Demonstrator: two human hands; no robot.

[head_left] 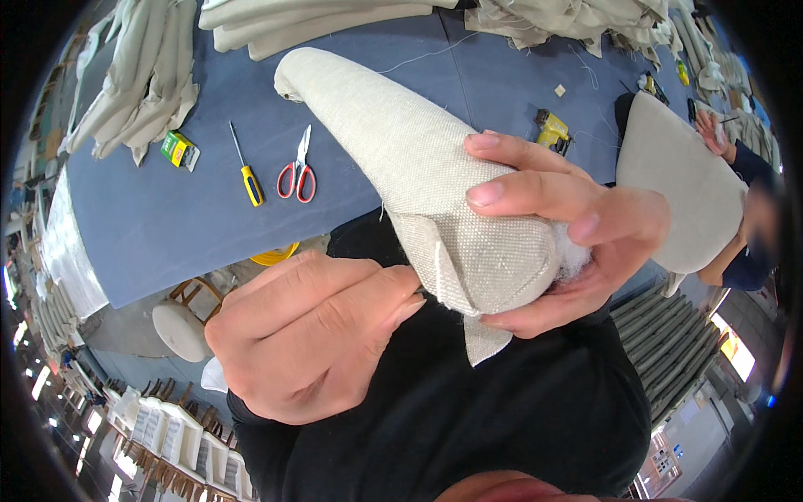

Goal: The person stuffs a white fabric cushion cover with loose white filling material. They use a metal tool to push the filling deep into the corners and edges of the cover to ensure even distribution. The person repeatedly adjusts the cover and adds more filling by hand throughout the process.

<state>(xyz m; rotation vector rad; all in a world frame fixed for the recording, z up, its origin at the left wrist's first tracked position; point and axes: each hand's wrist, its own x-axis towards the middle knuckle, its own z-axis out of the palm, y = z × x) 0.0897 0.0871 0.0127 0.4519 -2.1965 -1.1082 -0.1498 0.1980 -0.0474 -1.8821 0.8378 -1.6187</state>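
Observation:
A long padded piece covered in cream woven fabric point(410, 125) runs from the far left toward me, its rounded, seamed end nearest. My right hand point(585, 209) is wrapped round that end, fingers on top and thumb beneath. White stuffing point(572, 255) shows between the fabric and the palm. One fabric flap folds along the left side of the end, and a small pointed corner hangs below. Beside that flap, my left hand point(305, 335) is closed in a pinch, its fingertips by the fabric edge. What it pinches, if anything, is too small to make out.
On the blue-grey table point(209, 222) lie red-handled scissors point(299, 171), a yellow screwdriver point(249, 180), a green-yellow box point(180, 151) and a yellow tool point(552, 130). Cream covers point(318, 21) are piled at the back. On the right, another person handles a padded cream panel point(682, 184).

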